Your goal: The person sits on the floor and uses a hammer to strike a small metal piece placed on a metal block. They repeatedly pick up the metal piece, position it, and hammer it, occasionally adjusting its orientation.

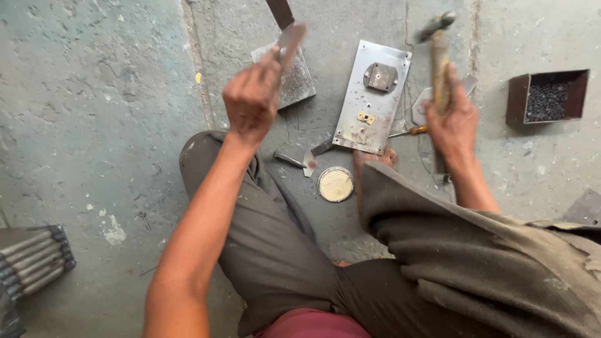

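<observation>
We're sitting on a rough grey concrete floor [94, 94], with a steel plate [370, 100], a round tin lid [335, 184], a brown box of dark bits [548, 97] and bundled rods [34, 260] lying on it.

A single head-worn camera looks almost straight down from above the seated person, close enough that the arms and bent legs fill the lower half of the frame. The view faces the concrete floor [106, 125], which takes up the upper half and the whole left side. The left hand [251, 100] rises at upper centre and the right hand [452, 119] at upper right, both near the lens. With only one view, nothing is shared between cameras.
</observation>
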